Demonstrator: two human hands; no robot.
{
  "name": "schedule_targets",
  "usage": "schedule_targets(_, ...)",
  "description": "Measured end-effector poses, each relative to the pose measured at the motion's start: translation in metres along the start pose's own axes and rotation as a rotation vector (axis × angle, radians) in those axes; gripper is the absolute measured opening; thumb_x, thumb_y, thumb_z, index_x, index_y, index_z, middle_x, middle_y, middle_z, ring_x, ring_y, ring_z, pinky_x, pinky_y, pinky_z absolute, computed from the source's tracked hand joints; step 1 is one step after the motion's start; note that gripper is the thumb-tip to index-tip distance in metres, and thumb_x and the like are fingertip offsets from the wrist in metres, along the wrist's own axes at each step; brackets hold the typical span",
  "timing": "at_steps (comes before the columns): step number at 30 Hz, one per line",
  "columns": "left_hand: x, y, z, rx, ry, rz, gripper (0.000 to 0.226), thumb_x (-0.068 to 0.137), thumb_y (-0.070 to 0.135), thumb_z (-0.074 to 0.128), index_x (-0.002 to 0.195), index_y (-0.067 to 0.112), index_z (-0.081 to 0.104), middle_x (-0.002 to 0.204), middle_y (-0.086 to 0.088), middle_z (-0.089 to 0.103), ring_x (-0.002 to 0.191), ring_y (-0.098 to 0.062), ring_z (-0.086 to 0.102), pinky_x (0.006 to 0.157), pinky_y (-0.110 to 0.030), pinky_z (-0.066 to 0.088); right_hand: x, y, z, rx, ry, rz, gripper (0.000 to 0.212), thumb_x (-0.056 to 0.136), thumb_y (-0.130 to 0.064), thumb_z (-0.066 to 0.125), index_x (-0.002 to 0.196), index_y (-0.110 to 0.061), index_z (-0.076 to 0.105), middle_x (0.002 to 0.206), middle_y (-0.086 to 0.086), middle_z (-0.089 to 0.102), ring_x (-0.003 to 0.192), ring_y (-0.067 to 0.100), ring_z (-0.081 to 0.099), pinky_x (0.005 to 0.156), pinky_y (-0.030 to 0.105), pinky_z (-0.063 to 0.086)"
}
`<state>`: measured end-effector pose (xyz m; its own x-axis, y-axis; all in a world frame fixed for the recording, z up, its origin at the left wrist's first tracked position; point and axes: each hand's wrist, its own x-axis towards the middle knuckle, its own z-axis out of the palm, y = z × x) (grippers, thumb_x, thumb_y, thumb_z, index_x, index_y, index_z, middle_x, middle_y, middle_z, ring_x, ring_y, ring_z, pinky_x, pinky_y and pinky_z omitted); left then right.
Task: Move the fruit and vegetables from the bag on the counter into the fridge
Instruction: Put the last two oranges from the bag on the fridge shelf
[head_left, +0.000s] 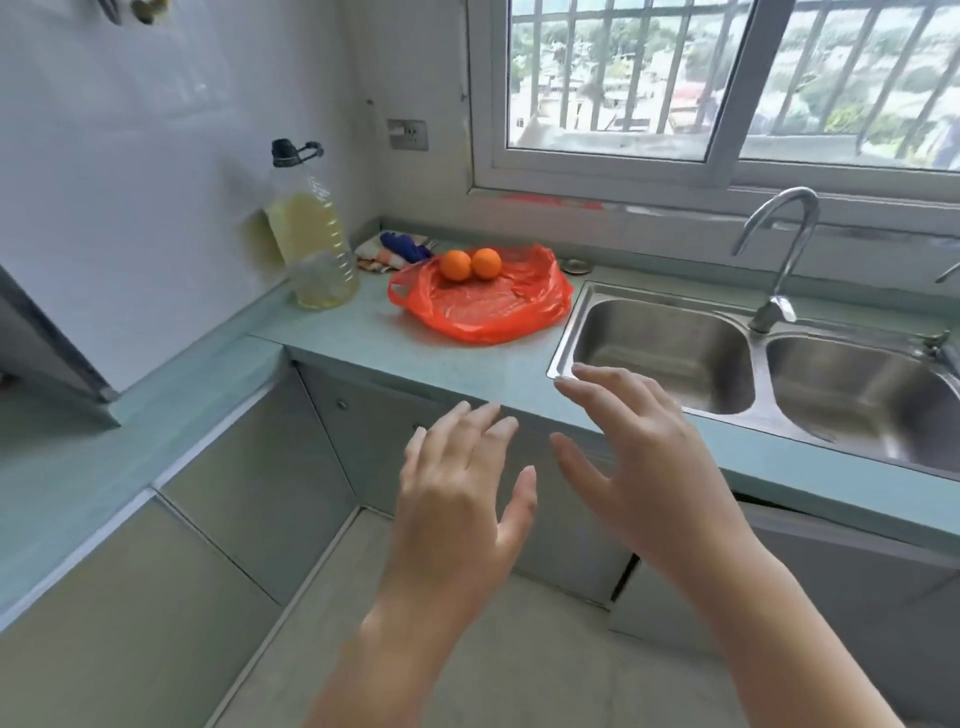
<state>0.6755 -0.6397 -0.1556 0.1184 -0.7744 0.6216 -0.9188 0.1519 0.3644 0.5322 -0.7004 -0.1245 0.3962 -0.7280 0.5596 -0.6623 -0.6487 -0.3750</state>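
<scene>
A red-orange plastic bag (483, 306) lies flattened on the pale green counter (363, 338), left of the sink. Two oranges (470, 265) rest side by side on the bag's far edge. My left hand (462, 493) and my right hand (639, 447) are both raised in front of the counter's front edge, fingers spread, holding nothing. Both hands are short of the bag and apart from it. A grey appliance edge (47, 338), possibly the fridge, shows at the far left.
A large bottle of yellow oil (311, 244) stands against the wall left of the bag. Cloths (395, 252) lie in the back corner. A double steel sink (753, 364) with a tap (779, 260) is to the right. Cabinet doors run below the L-shaped counter.
</scene>
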Motion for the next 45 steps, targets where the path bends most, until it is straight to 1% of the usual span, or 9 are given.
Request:
schedule_targets(7,0.065,-0.079,0.037,0.073,-0.002,-0.046,0.042,0.085,0.035,0.045,0.113,0.009,0.062,0.12,-0.008,0.062,0.116,-0.028,0.053,0.097,-0.054,0.039,0.09,0.024,0.077,0.048,-0.04,-0.048,0.048,0.081,-0.04,0.044,0.116,-0.012,0.061,0.116,0.008,0.063,0.108,0.03,0.057,0.089,0.047,0.048)
schedule_targets(11,0.129,-0.12,0.066,0.132,-0.014,-0.028,0.042,0.084,0.035,0.044,0.112,0.008,0.062,0.118,-0.008,0.063,0.115,-0.028,0.054,0.099,-0.043,0.037,0.155,0.053,0.114,0.059,-0.006,-0.064,0.047,0.08,-0.039,0.045,0.114,-0.012,0.062,0.115,0.007,0.063,0.105,0.031,0.058,0.088,0.041,0.046)
schedule_targets(14,0.175,-0.147,0.085,0.143,-0.053,-0.033,0.043,0.085,0.035,0.043,0.114,0.009,0.061,0.12,-0.007,0.062,0.116,-0.026,0.053,0.099,-0.042,0.037,0.202,0.077,0.133,0.056,0.0,-0.075,0.044,0.08,-0.035,0.048,0.114,-0.01,0.062,0.114,0.008,0.063,0.105,0.032,0.058,0.09,0.038,0.042)
schedule_targets(19,0.224,-0.188,0.122,0.141,-0.078,-0.097,0.043,0.086,0.036,0.042,0.116,0.011,0.06,0.121,-0.006,0.061,0.117,-0.024,0.052,0.099,-0.044,0.038,0.264,0.113,0.171,0.047,-0.041,-0.071,0.041,0.078,-0.028,0.059,0.113,-0.009,0.062,0.114,0.009,0.064,0.106,0.033,0.058,0.088,0.045,0.046)
schedule_targets(25,0.261,-0.231,0.17,0.118,-0.175,-0.101,0.043,0.086,0.036,0.042,0.115,0.011,0.06,0.121,-0.004,0.061,0.117,-0.023,0.052,0.1,-0.043,0.036,0.303,0.149,0.22,0.056,-0.124,-0.001,0.043,0.076,-0.029,0.059,0.114,-0.01,0.062,0.113,0.009,0.064,0.106,0.032,0.059,0.086,0.049,0.05)
schedule_targets(30,0.305,-0.275,0.211,0.012,-0.214,-0.11,0.043,0.086,0.036,0.042,0.115,0.012,0.06,0.12,-0.004,0.061,0.117,-0.021,0.051,0.099,-0.044,0.039,0.34,0.176,0.258,0.035,-0.137,0.107,0.042,0.076,-0.029,0.059,0.113,-0.01,0.062,0.112,0.007,0.064,0.105,0.03,0.059,0.087,0.042,0.048)
schedule_targets(36,0.367,-0.344,0.257,-0.07,-0.261,-0.065,0.041,0.084,0.034,0.044,0.11,0.009,0.063,0.115,-0.007,0.063,0.112,-0.026,0.056,0.094,-0.05,0.044,0.399,0.194,0.313,-0.015,-0.158,0.208,0.04,0.076,-0.022,0.068,0.114,-0.009,0.061,0.11,0.008,0.063,0.101,0.031,0.059,0.084,0.041,0.048)
schedule_targets(42,0.422,-0.4,0.294,-0.098,-0.279,-0.03,0.042,0.081,0.034,0.044,0.109,0.01,0.064,0.115,-0.008,0.064,0.11,-0.027,0.057,0.095,-0.044,0.041,0.448,0.208,0.364,-0.052,-0.179,0.311,0.041,0.074,-0.018,0.072,0.113,-0.01,0.062,0.112,0.008,0.063,0.104,0.031,0.058,0.084,0.041,0.047)
schedule_targets(45,0.435,-0.421,0.316,-0.094,-0.363,-0.039,0.044,0.082,0.035,0.042,0.112,0.011,0.063,0.118,-0.007,0.063,0.114,-0.026,0.055,0.097,-0.042,0.039,0.459,0.222,0.383,-0.079,-0.229,0.353,0.041,0.077,-0.021,0.07,0.116,-0.011,0.06,0.115,0.006,0.06,0.106,0.029,0.055,0.083,0.038,0.045)
